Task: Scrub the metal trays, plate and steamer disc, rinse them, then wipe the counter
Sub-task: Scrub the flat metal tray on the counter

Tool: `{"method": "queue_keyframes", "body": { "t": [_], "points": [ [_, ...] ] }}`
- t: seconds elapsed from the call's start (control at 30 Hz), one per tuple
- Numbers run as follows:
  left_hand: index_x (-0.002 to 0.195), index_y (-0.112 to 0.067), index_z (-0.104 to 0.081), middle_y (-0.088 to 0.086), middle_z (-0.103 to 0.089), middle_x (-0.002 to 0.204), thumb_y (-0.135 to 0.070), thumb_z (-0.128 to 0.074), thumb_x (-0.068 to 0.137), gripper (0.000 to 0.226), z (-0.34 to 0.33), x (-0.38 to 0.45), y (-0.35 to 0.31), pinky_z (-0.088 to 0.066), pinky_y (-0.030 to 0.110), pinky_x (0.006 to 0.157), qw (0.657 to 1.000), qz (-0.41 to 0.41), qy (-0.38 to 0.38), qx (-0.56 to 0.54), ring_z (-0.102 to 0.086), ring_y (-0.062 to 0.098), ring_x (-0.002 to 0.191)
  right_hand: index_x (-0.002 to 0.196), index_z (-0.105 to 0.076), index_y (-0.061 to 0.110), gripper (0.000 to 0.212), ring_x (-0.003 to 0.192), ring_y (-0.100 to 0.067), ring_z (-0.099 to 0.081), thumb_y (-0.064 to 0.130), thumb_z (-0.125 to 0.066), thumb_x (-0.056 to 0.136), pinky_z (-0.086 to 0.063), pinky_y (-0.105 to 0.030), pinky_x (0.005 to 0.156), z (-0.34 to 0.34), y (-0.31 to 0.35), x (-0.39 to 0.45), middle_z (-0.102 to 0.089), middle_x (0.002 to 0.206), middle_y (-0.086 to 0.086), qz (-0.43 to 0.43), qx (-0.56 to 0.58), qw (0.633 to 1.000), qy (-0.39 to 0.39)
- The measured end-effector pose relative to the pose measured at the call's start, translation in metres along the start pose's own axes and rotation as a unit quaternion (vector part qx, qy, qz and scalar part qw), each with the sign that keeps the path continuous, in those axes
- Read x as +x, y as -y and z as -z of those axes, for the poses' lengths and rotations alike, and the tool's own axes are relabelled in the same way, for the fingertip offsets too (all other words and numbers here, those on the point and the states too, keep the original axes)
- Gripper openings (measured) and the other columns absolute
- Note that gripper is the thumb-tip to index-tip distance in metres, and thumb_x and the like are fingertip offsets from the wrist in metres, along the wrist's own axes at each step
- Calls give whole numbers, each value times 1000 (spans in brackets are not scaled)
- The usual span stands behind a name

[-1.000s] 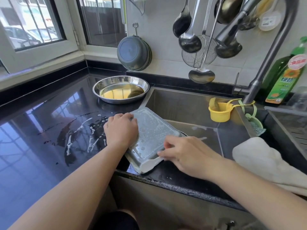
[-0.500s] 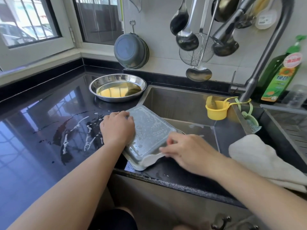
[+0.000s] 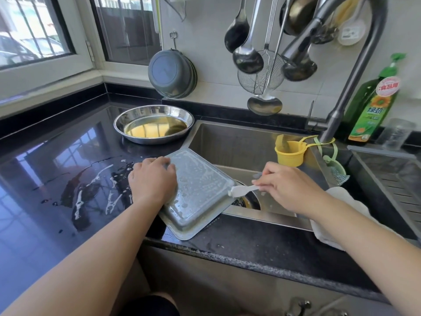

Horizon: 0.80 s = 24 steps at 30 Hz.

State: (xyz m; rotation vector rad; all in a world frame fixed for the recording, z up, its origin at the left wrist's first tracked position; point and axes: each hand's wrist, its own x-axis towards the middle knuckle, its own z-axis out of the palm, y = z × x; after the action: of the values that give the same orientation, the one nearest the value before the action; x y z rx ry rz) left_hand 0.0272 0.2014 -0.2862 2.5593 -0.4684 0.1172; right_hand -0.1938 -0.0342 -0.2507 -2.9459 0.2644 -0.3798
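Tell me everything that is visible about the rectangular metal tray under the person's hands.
The rectangular metal tray looks like stainless steel, with rounded corners and a flat rim. It lies upside down, its base covered in soapy foam and droplets. It sits askew on the black counter at the sink's left front corner, one corner overhanging the basin. The left hand holds its left edge; the right hand pinches a white scrubbing cloth against its right corner.

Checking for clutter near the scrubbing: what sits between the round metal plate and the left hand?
In the head view, only bare black counter separates the round plate from the left hand.
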Motion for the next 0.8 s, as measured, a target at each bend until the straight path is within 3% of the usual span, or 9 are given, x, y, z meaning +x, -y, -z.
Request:
{"method": "queue_keyframes", "body": {
  "t": [0.23,0.37,0.5,0.57,0.67,0.8],
  "points": [
    [140,-37,-61,6,-57,145,-44,-42,102,43,0,-1,-1,-34,47,112,1000,-3,-2,2,-45,35,132,115,-78,28,20,85,-13,-55,28,-67,97,-51,-41,75,4,-16,10,-55,92,14,-45,9,998,31],
    [140,-37,-61,6,-58,145,-44,-42,102,43,0,0,-1,-35,47,112,1000,0,2,-1,-45,35,132,121,-75,27,25,91,-17,-56,31,-61,101,-51,-41,81,3,-17,3,-56,98,11,-119,-19,992,38],
    [139,-37,-62,5,-58,143,-44,-42,102,42,1,-1,-1,-35,47,112,1000,0,-3,-6,-46,34,131,122,-73,35,25,90,-17,-53,32,-56,102,-44,-35,75,12,12,-4,-57,92,14,-183,4,983,8],
    [138,-36,-62,5,-58,143,-44,-42,102,42,1,0,-1,-35,47,112,1000,0,-4,-6,-46,34,131,111,-76,39,23,82,-16,-55,31,-56,102,-42,-34,68,22,37,-9,-60,85,16,-184,12,981,65],
    [138,-36,-62,5,-59,143,-44,-42,102,42,0,-1,-1,-35,48,113,1000,-1,-5,-2,-46,35,131,66,-67,29,34,72,-25,-56,27,-53,98,-44,-37,61,29,66,-8,-59,67,2,-185,-26,968,168],
    [139,-36,-61,6,-59,142,-45,-42,103,42,-1,-1,1,-35,48,113,1000,5,-7,-3,-46,35,131,60,-46,19,29,71,-29,-48,20,-51,88,-35,-32,52,24,66,38,-48,75,-6,-235,-88,949,190]
  ]
}}
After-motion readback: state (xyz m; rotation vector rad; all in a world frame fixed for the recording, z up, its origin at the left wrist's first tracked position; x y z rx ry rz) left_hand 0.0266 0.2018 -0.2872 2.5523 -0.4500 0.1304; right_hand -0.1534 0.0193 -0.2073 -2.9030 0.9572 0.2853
